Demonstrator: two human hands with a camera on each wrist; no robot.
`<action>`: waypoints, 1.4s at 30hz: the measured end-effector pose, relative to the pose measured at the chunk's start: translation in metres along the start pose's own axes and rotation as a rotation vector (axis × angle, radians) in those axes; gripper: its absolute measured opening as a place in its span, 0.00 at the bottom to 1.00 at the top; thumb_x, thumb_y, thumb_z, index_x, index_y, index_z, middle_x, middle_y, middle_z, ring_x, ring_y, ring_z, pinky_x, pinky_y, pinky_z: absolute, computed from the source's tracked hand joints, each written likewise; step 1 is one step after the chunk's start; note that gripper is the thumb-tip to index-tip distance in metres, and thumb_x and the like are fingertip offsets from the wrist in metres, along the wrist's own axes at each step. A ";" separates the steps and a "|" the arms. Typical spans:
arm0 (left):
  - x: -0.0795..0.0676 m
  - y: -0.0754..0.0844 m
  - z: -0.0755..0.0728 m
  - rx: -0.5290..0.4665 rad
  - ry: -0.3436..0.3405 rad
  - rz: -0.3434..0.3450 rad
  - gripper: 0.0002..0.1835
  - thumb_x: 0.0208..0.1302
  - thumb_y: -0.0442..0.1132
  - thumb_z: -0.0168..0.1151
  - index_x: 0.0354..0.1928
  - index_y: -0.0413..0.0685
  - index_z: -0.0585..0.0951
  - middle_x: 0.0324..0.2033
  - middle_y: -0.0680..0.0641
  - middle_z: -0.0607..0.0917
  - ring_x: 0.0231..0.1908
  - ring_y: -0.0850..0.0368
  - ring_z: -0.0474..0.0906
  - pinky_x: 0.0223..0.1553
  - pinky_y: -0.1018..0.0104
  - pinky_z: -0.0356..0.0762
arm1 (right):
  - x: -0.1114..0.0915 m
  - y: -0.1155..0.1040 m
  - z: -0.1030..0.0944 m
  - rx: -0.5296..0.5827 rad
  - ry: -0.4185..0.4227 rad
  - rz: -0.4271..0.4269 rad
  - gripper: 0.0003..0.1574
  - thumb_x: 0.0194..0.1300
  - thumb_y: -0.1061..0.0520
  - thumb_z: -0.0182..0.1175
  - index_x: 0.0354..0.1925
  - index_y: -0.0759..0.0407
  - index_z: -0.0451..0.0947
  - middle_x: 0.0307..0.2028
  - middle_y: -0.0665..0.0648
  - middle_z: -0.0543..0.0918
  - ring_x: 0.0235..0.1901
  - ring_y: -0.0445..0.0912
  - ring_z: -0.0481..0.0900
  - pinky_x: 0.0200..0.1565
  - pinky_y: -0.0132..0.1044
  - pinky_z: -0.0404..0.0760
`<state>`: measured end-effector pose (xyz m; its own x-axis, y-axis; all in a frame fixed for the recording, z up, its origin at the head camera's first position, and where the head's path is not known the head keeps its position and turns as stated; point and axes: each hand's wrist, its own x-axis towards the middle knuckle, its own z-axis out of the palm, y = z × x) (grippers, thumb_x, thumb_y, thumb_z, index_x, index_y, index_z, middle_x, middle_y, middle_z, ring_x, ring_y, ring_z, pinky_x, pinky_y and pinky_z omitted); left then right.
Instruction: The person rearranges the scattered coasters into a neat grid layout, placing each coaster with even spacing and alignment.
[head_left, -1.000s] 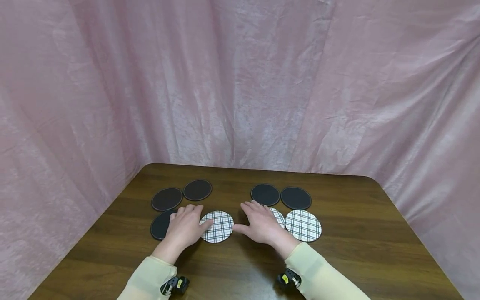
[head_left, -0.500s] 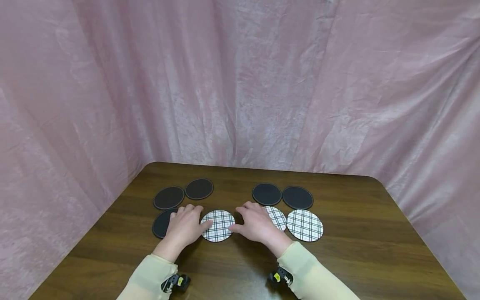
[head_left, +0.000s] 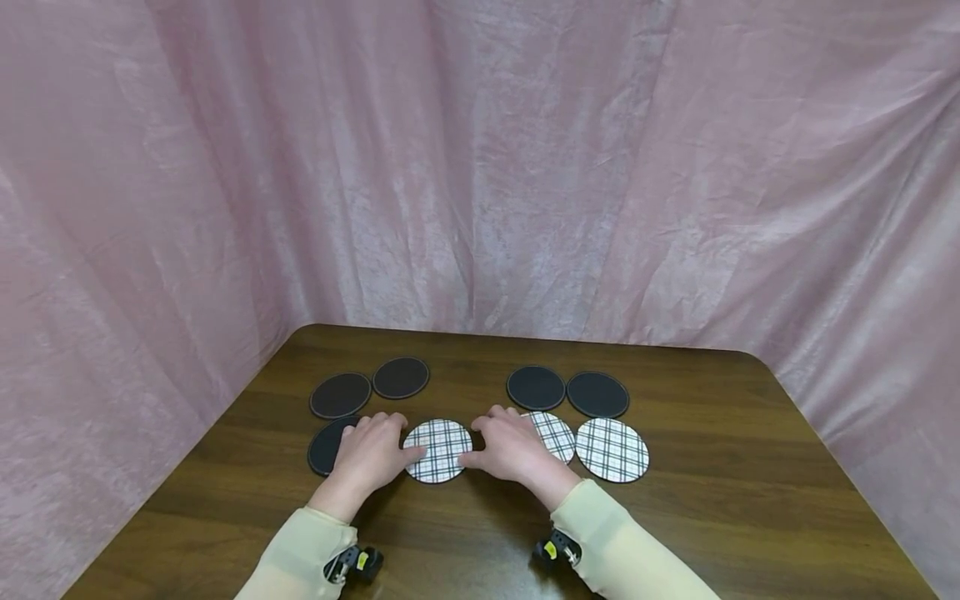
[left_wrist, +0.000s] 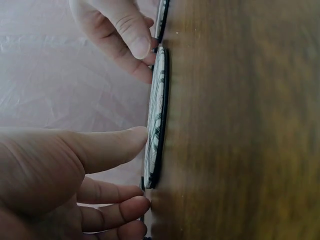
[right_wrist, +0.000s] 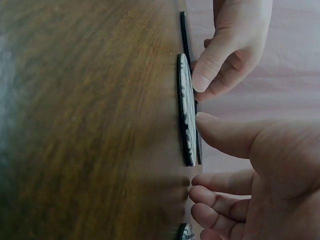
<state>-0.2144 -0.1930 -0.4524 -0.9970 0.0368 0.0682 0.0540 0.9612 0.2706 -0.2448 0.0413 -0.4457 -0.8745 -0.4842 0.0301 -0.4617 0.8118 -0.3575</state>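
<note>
A round plaid coaster [head_left: 438, 442] lies flat on the table between the two hands. The left hand [head_left: 370, 454] rests its thumb on the coaster's left side, with the other fingers spread loosely over part of a black coaster [head_left: 324, 450]. From the other side, the right hand [head_left: 510, 446] puts its thumb on the right edge of the plaid coaster. Its other fingers lie partly over a second plaid coaster [head_left: 556, 437]. In the right wrist view, the middle plaid coaster [right_wrist: 186, 110] sits flat, with the right thumb [right_wrist: 225, 132] at its top face. Neither hand lifts anything.
Two black coasters [head_left: 341, 395] stand behind the left hand, touching or nearly so. Behind the right hand lie two more black coasters [head_left: 536, 387]. A third plaid coaster [head_left: 612, 450] is at the right. The brown wooden table [head_left: 750, 500] meets a pink curtain [head_left: 480, 167].
The right hand has shifted slightly left, its thumb moving onto the middle plaid coaster's edge, and more of the second plaid coaster shows. The left hand keeps its place.
</note>
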 end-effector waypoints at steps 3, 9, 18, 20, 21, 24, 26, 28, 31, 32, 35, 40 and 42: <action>0.000 0.000 0.000 -0.002 -0.006 0.007 0.31 0.65 0.55 0.81 0.59 0.37 0.87 0.49 0.38 0.89 0.50 0.37 0.83 0.50 0.41 0.74 | 0.001 0.001 0.001 0.001 -0.009 0.009 0.36 0.67 0.38 0.79 0.62 0.61 0.88 0.57 0.60 0.85 0.58 0.57 0.80 0.61 0.59 0.77; -0.002 0.001 0.000 0.001 -0.017 0.017 0.33 0.66 0.58 0.80 0.58 0.37 0.87 0.48 0.40 0.88 0.49 0.38 0.83 0.49 0.42 0.73 | 0.003 -0.002 0.000 -0.003 -0.021 0.019 0.36 0.66 0.38 0.79 0.61 0.60 0.88 0.56 0.59 0.86 0.59 0.57 0.81 0.61 0.58 0.76; -0.002 0.000 -0.003 0.022 -0.052 0.008 0.36 0.64 0.62 0.80 0.59 0.37 0.87 0.47 0.41 0.87 0.48 0.40 0.81 0.48 0.43 0.72 | 0.005 -0.005 0.000 -0.009 -0.028 0.025 0.36 0.66 0.38 0.80 0.61 0.60 0.88 0.55 0.59 0.86 0.58 0.57 0.81 0.61 0.58 0.76; -0.002 0.000 -0.004 0.029 -0.056 0.000 0.37 0.64 0.62 0.80 0.59 0.38 0.87 0.46 0.41 0.87 0.48 0.40 0.81 0.48 0.44 0.71 | 0.006 -0.006 0.000 -0.011 -0.028 0.022 0.36 0.66 0.38 0.80 0.60 0.60 0.88 0.54 0.58 0.86 0.57 0.57 0.81 0.61 0.58 0.76; -0.002 0.000 -0.004 0.032 -0.057 -0.002 0.37 0.63 0.63 0.80 0.58 0.38 0.87 0.46 0.41 0.87 0.48 0.41 0.81 0.48 0.44 0.71 | 0.007 -0.006 0.000 -0.012 -0.028 0.020 0.36 0.65 0.38 0.80 0.60 0.60 0.88 0.54 0.58 0.86 0.57 0.56 0.81 0.61 0.58 0.76; -0.002 0.000 -0.004 0.039 -0.055 0.002 0.36 0.63 0.62 0.81 0.57 0.38 0.87 0.44 0.42 0.86 0.46 0.42 0.80 0.47 0.44 0.71 | 0.008 -0.006 0.000 -0.013 -0.030 0.018 0.35 0.65 0.39 0.81 0.60 0.60 0.88 0.53 0.58 0.86 0.57 0.56 0.82 0.61 0.57 0.76; -0.001 0.000 -0.003 0.035 -0.051 0.007 0.34 0.63 0.62 0.81 0.55 0.38 0.87 0.42 0.44 0.86 0.45 0.43 0.80 0.47 0.45 0.70 | 0.009 -0.006 0.001 -0.015 -0.032 0.017 0.35 0.64 0.39 0.81 0.60 0.60 0.88 0.53 0.57 0.86 0.56 0.56 0.82 0.61 0.57 0.76; -0.001 0.001 -0.002 0.027 -0.049 0.009 0.33 0.63 0.61 0.82 0.53 0.39 0.87 0.40 0.45 0.85 0.43 0.44 0.79 0.46 0.46 0.70 | 0.010 -0.006 0.001 -0.019 -0.035 0.016 0.36 0.64 0.39 0.81 0.60 0.59 0.88 0.53 0.57 0.87 0.56 0.56 0.82 0.61 0.56 0.76; 0.000 0.001 -0.001 0.014 -0.042 0.010 0.31 0.63 0.60 0.82 0.51 0.40 0.88 0.39 0.46 0.85 0.42 0.45 0.79 0.46 0.46 0.69 | 0.011 -0.005 0.000 -0.023 -0.038 0.017 0.35 0.64 0.39 0.81 0.59 0.59 0.88 0.53 0.57 0.87 0.56 0.56 0.82 0.61 0.56 0.75; 0.000 0.001 -0.001 0.013 -0.042 0.009 0.30 0.63 0.60 0.82 0.50 0.40 0.88 0.38 0.46 0.84 0.42 0.45 0.79 0.46 0.47 0.69 | 0.011 -0.005 0.000 -0.024 -0.040 0.019 0.35 0.64 0.38 0.81 0.59 0.59 0.88 0.53 0.57 0.87 0.56 0.56 0.81 0.61 0.56 0.75; 0.000 0.001 -0.001 0.009 -0.044 0.004 0.28 0.63 0.60 0.82 0.47 0.42 0.87 0.36 0.48 0.83 0.40 0.47 0.78 0.45 0.47 0.68 | 0.011 -0.006 0.000 -0.022 -0.043 0.023 0.35 0.64 0.39 0.81 0.59 0.59 0.89 0.53 0.57 0.87 0.56 0.56 0.81 0.62 0.56 0.75; -0.001 0.001 -0.002 0.006 -0.055 -0.007 0.28 0.63 0.60 0.82 0.44 0.43 0.87 0.33 0.49 0.81 0.38 0.48 0.76 0.45 0.48 0.67 | 0.009 -0.007 0.000 -0.026 -0.048 0.020 0.35 0.63 0.39 0.82 0.58 0.59 0.89 0.53 0.57 0.87 0.56 0.56 0.81 0.60 0.55 0.76; -0.001 0.001 -0.002 0.004 -0.055 -0.008 0.28 0.62 0.60 0.83 0.44 0.42 0.87 0.33 0.49 0.81 0.38 0.48 0.76 0.45 0.48 0.67 | 0.009 -0.008 -0.001 -0.028 -0.048 0.019 0.35 0.62 0.39 0.83 0.58 0.59 0.89 0.53 0.57 0.87 0.55 0.56 0.81 0.59 0.55 0.76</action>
<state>-0.2138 -0.1932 -0.4502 -0.9990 0.0437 0.0125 0.0454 0.9625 0.2673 -0.2491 0.0308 -0.4416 -0.8752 -0.4834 -0.0210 -0.4501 0.8294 -0.3309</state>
